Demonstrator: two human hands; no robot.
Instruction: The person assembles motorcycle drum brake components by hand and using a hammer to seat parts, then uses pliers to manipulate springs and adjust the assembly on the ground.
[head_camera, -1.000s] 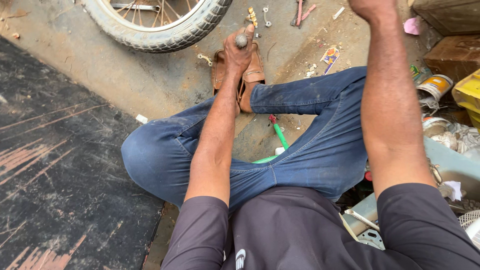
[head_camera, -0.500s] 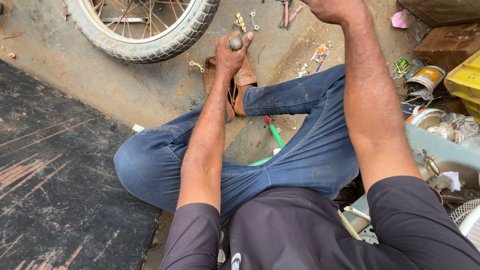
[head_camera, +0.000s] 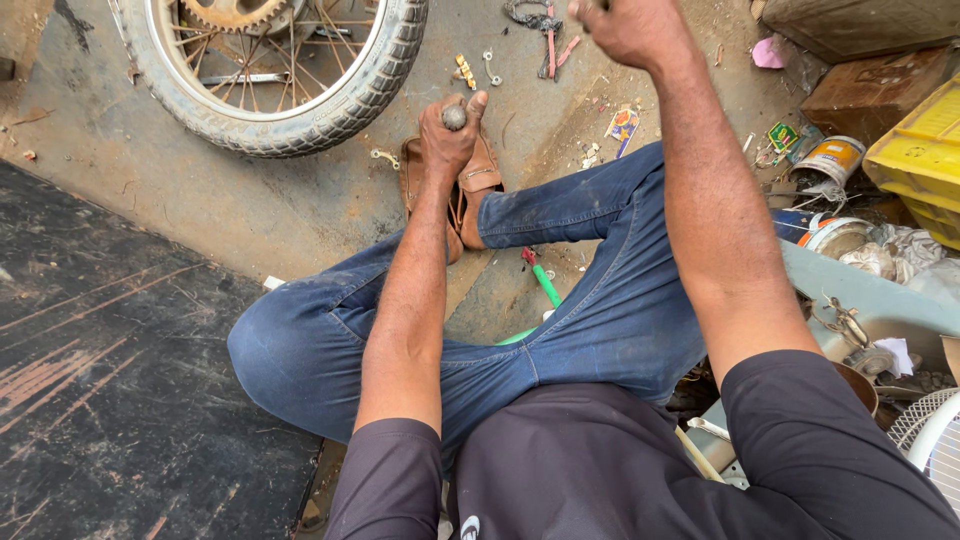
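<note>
On the floor, seated cross-legged:
Left hand (head_camera: 450, 135): closed around a small grey metal part (head_camera: 455, 117), held over the brown sandal (head_camera: 462, 190).
Right hand (head_camera: 625, 28): raised, fisted; contents cut off by frame, cannot tell.
Nearby: wheel (head_camera: 270, 70) with sprocket lying flat; pliers (head_camera: 548, 35) and small fittings on floor; green tool (head_camera: 545, 285) between legs.
Progress: wheel is off and lying apart; part in hand not yet fitted anywhere.

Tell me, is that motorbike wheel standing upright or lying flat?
Lying flat. The wheel shows its full round face, spokes and sprocket to the downward-looking camera, tyre resting on the concrete floor beyond the left hand.
</note>
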